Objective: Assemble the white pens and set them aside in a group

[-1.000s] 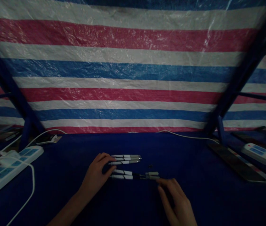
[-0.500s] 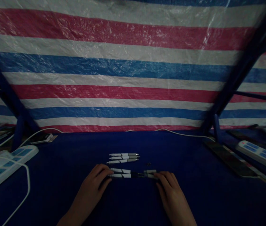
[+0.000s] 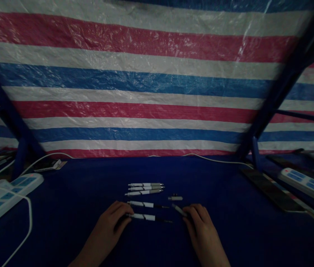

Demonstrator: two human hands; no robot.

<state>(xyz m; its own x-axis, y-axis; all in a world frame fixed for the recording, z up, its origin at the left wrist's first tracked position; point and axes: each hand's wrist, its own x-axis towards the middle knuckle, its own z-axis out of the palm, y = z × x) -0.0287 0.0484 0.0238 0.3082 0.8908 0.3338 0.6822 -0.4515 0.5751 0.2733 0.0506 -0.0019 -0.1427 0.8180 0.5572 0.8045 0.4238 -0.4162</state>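
My left hand [image 3: 115,220] pinches the rear end of a white pen body [image 3: 144,217], whose dark refill sticks out toward the right. Just behind it lies a second white pen body [image 3: 141,204], also with its refill bare. Between the fingertips of my right hand [image 3: 201,222] is a grey pen grip [image 3: 179,210], tilted and apart from both bodies. Another grey grip section [image 3: 175,198] rests on the table behind it, with tiny dark parts [image 3: 175,194] close by. Farther back, three whole pens [image 3: 144,188] lie side by side, tips to the right.
On the blue table [image 3: 95,181], a white power strip [image 3: 29,183] with cables stands at left. A dark phone-like slab [image 3: 274,191] and another power strip [image 3: 307,181] are at right. Striped sheeting [image 3: 146,81] hangs behind, between blue frame posts [image 3: 265,107].
The held pen body has come nearer to me, away from the other one. One grey grip now lies behind by the tiny parts; the other has turned at an angle in my right fingers.
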